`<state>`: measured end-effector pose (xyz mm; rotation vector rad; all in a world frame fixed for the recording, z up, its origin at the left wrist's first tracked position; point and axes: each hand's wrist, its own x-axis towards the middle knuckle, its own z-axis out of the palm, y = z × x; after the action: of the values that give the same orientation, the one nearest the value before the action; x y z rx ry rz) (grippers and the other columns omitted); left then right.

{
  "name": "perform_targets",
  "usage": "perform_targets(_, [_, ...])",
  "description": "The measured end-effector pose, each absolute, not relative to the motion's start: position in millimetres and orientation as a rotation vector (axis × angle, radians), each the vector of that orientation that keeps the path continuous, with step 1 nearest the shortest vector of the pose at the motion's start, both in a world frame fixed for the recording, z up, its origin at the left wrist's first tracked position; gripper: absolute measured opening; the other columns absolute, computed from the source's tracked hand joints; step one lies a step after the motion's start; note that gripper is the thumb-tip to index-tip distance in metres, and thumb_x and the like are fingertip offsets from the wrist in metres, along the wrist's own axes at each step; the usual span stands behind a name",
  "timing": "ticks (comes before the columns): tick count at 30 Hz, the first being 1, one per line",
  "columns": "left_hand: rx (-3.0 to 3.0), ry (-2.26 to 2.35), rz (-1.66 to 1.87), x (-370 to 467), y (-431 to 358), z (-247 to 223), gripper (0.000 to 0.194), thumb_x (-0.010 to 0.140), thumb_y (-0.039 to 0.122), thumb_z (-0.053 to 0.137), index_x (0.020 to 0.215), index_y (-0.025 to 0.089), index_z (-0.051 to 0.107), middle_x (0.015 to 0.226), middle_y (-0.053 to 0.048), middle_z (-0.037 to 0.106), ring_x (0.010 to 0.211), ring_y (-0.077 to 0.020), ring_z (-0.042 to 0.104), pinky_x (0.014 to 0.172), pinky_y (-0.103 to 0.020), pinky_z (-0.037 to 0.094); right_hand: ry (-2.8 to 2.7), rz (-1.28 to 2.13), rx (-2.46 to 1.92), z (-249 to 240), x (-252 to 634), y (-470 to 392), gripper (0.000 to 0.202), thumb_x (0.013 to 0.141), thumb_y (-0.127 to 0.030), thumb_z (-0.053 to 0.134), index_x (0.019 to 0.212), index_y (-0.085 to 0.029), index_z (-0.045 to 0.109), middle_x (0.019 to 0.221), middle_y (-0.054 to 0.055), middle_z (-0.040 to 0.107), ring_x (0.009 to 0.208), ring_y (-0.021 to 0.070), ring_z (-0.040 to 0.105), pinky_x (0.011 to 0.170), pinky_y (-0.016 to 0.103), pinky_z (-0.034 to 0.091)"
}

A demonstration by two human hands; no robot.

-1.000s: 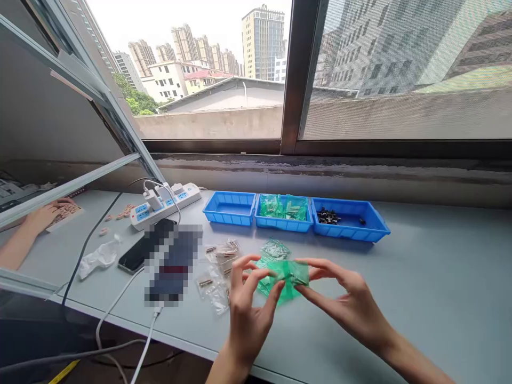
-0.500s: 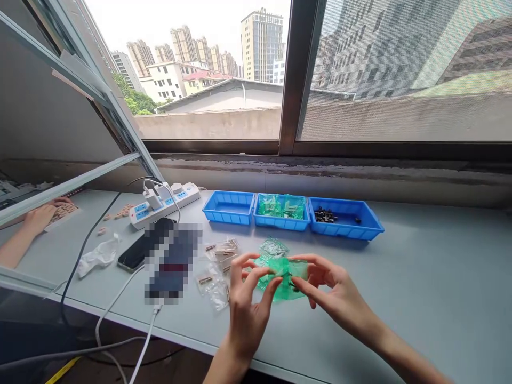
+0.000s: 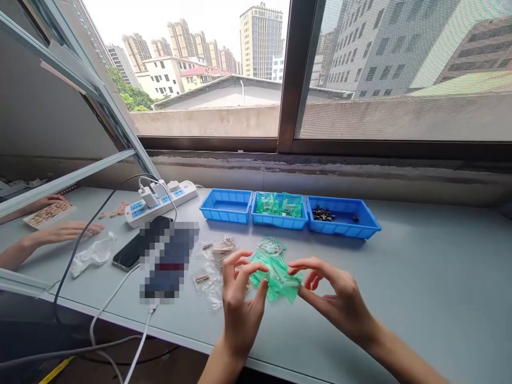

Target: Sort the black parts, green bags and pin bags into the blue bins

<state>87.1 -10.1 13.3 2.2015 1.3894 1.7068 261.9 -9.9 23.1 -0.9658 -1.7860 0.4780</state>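
My left hand point(image 3: 242, 304) is just left of the green plastic bags, its thumb and index finger apart with nothing between them. My right hand point(image 3: 342, 298) has its thumb and fingers at the right edge of a green bag point(image 3: 288, 285), pinching it. More green bags point(image 3: 262, 266) with thin metal pieces lie under and beside it on the table. Behind them lies a clear bag of small metal parts point(image 3: 271, 246). To the left, clear bags point(image 3: 210, 285) hold brownish pins.
Three blue trays point(image 3: 230, 215) line the back; the middle one holds green bags, the right one dark parts. A power strip point(image 3: 182, 194), phone point(image 3: 134, 250), blurred dark object point(image 3: 172, 264) and cables lie left. Beyond a metal frame, another person's hands point(image 3: 64, 232) work near pink pieces.
My left fingers have come off the green bag and opened. The bag has tilted down on the right-hand side. The other person's second hand has come into view at the left.
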Motion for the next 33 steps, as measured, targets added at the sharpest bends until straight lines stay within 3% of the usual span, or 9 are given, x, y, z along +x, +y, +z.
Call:
perform_targets(3, [2.204, 1.419, 1.700, 87.4, -9.5, 13.6, 0.002, 0.087, 0.022, 0.061, 0.088, 0.021, 0.062, 0.103, -0.006, 0.052, 0.084, -0.0156, 0.059, 0.063, -0.026, 0.052, -1.690, 0.731, -1.052, 19.3, 258.8, -11.3, 0.028, 0.084, -0.034, 0.063, 0.111, -0.025, 0.059, 0.070, -0.003, 0.065, 0.042, 0.0088, 0.057, 0.039, 0.020, 0.048])
perform_targets(8, [2.199, 1.398, 1.644, 87.5, -9.7, 13.1, 0.009, 0.086, 0.022, 0.062, 0.077, 0.020, 0.062, 0.100, -0.006, 0.054, 0.084, -0.0160, 0.061, 0.064, -0.026, 0.052, -1.574, 0.954, -1.139, 17.6, 256.2, -11.1, 0.043, 0.083, -0.041, 0.063, 0.122, -0.027, 0.051, 0.071, -0.004, 0.058, 0.040, 0.0085, 0.054, 0.034, 0.019, 0.042])
perform_targets(11, [2.183, 1.409, 1.611, 87.4, -9.6, 12.4, 0.012, 0.086, 0.023, 0.061, 0.075, 0.020, 0.062, 0.099, -0.006, 0.054, 0.082, -0.0156, 0.061, 0.064, -0.026, 0.052, -1.557, 0.991, -1.129, 21.0, 255.8, -10.6, 0.040, 0.083, -0.038, 0.062, 0.120, -0.027, 0.051, 0.068, -0.006, 0.053, 0.040, 0.0076, 0.053, 0.036, 0.019, 0.042])
perform_targets(14, [2.191, 1.435, 1.587, 86.7, -9.2, 11.7, 0.007, 0.087, 0.026, 0.060, 0.087, 0.021, 0.065, 0.099, -0.006, 0.054, 0.079, -0.0154, 0.059, 0.062, -0.026, 0.052, -1.562, 1.022, -1.141, 26.5, 255.7, -10.8, 0.036, 0.082, -0.035, 0.060, 0.116, -0.026, 0.050, 0.066, -0.008, 0.049, 0.040, 0.0074, 0.051, 0.039, 0.019, 0.041])
perform_targets(17, [2.213, 1.442, 1.580, 85.2, -8.6, 10.9, 0.015, 0.087, 0.028, 0.060, 0.101, 0.023, 0.065, 0.101, -0.007, 0.054, 0.079, -0.0158, 0.059, 0.061, -0.026, 0.052, -1.567, 1.040, -1.163, 29.3, 255.2, -11.2, 0.032, 0.080, -0.034, 0.060, 0.109, -0.025, 0.048, 0.063, -0.009, 0.046, 0.040, 0.0077, 0.049, 0.038, 0.019, 0.039])
perform_targets(20, [2.235, 1.437, 1.560, 83.9, -7.8, 10.3, 0.013, 0.086, 0.027, 0.062, 0.098, 0.023, 0.065, 0.103, -0.007, 0.053, 0.078, -0.0153, 0.058, 0.059, -0.025, 0.051, -1.580, 1.048, -1.172, 26.4, 254.0, -11.3, 0.026, 0.079, -0.032, 0.060, 0.100, -0.024, 0.045, 0.060, -0.009, 0.047, 0.041, 0.0081, 0.048, 0.037, 0.017, 0.036])
perform_targets(24, [2.252, 1.406, 1.625, 83.2, -6.9, 10.6, 0.004, 0.086, 0.023, 0.061, 0.089, 0.022, 0.063, 0.101, -0.006, 0.054, 0.073, -0.0142, 0.058, 0.059, -0.025, 0.051, -1.642, 0.923, -1.154, 18.7, 252.9, -10.0, 0.021, 0.080, -0.029, 0.060, 0.093, -0.025, 0.045, 0.062, -0.009, 0.051, 0.040, 0.0077, 0.049, 0.037, 0.017, 0.037])
perform_targets(27, [2.272, 1.393, 1.638, 82.0, -6.6, 10.4, 0.003, 0.086, 0.021, 0.059, 0.087, 0.022, 0.062, 0.101, -0.006, 0.054, 0.074, -0.0144, 0.059, 0.059, -0.025, 0.050, -1.813, 0.664, -1.083, 15.9, 254.8, -8.1, 0.005, 0.085, -0.023, 0.054, 0.085, -0.023, 0.050, 0.069, -0.004, 0.060, 0.043, 0.0076, 0.053, 0.041, 0.018, 0.042])
perform_targets(33, [2.318, 1.355, 1.654, 80.7, -6.0, 10.5, 0.014, 0.085, 0.010, 0.052, 0.080, 0.022, 0.058, 0.101, -0.006, 0.054, 0.083, -0.0162, 0.060, 0.058, -0.024, 0.050, -1.981, 0.310, -0.953, 17.0, 258.1, -5.9, 0.022, 0.091, -0.018, 0.046, 0.071, -0.021, 0.055, 0.093, 0.005, 0.068, 0.048, 0.0061, 0.058, 0.045, 0.017, 0.046])
